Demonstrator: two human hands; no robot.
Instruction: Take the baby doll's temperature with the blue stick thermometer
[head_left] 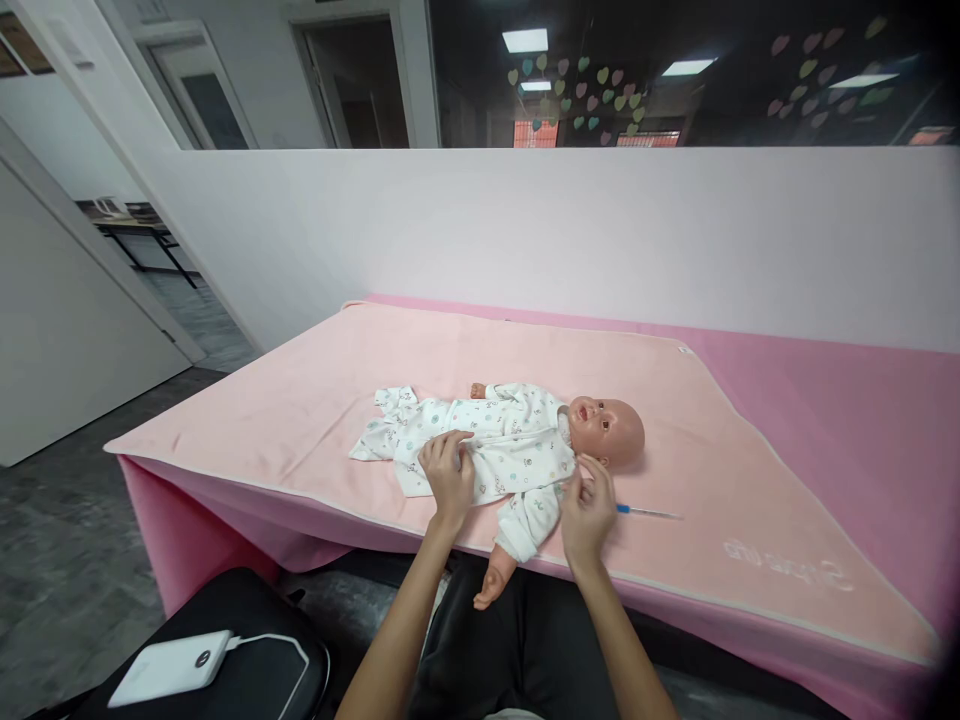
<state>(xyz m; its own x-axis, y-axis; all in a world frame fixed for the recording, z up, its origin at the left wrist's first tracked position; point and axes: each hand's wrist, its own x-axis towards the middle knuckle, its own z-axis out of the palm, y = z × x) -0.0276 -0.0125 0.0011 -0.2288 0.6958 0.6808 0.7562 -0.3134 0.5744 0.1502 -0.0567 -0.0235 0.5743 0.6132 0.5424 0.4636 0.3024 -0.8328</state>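
White printed romper, pink blanket
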